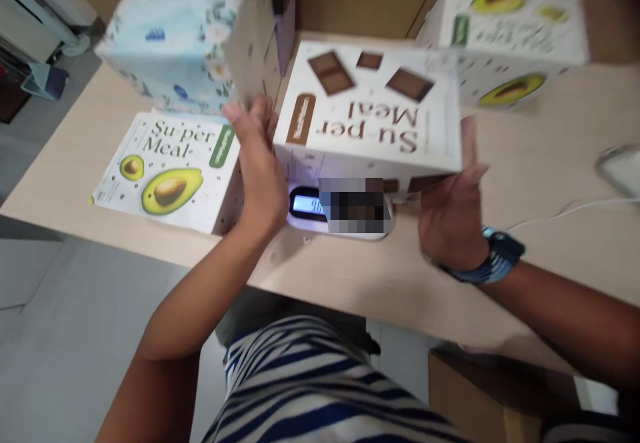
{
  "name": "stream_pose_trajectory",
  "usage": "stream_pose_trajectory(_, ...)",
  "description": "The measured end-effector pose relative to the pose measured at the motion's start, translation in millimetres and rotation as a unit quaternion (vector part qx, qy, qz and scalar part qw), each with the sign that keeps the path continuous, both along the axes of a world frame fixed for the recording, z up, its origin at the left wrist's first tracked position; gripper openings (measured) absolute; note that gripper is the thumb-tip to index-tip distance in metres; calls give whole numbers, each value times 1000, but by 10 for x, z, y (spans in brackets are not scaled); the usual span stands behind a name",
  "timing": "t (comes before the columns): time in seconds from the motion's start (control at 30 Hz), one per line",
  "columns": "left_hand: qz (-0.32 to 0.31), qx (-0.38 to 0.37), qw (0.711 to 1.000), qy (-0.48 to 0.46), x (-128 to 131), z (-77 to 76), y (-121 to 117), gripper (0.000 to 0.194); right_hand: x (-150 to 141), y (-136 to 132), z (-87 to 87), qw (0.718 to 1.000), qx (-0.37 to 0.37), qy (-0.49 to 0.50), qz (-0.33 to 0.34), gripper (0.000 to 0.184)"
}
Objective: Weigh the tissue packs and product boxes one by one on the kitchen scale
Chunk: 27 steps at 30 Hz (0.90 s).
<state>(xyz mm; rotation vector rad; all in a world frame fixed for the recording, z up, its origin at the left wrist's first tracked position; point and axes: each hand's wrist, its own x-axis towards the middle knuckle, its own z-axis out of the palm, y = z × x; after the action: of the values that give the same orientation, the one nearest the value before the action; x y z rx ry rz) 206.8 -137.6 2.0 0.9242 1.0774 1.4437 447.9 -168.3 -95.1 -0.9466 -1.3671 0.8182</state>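
A white Su-per Meal box with chocolate squares printed on it [367,106] is held between my two hands, its lettering upside down to me. My left hand [260,163] is at its left side, fingers pointing up along the edge. At the lower right corner is my right hand [450,210], its fingers along the right side, a blue-banded watch on the wrist. Under the box's near edge shows a white digital scale [305,223] with a lit display, partly covered by a pixelated patch. Whether the box rests on the scale I cannot tell.
An avocado Su-per Meal box [173,173] lies left of my left hand. Behind it stands a light-blue floral tissue pack [175,50]. Another avocado box [510,43] stands at the back right. A white cable [565,213] crosses the wooden table [360,286]. A cardboard box [465,396] is below.
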Motion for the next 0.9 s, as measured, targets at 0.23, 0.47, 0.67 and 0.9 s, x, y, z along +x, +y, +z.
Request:
stream_pose_trajectory(0.23, 26, -91, 991, -99, -23, 4, -44, 93, -209, 11, -56, 999, -35, 16, 1, 76)
stream_pose_trajectory(0.47, -84, 52, 995, 13, 73, 152, -216, 88, -146, -56, 565, 1000, -21, 20, 11, 78)
stream_pose_trajectory(0.67, -160, 134, 974, 88, 954, 668, 359, 50, 777, 626, 1048, 969, 122, -58, -207, 105)
stream_pose_trajectory(0.9, -226, 72, 962, 138, 1701, 455, 1335, 28, 1428, 1182, 806, 942, 47, -149, -298, 106)
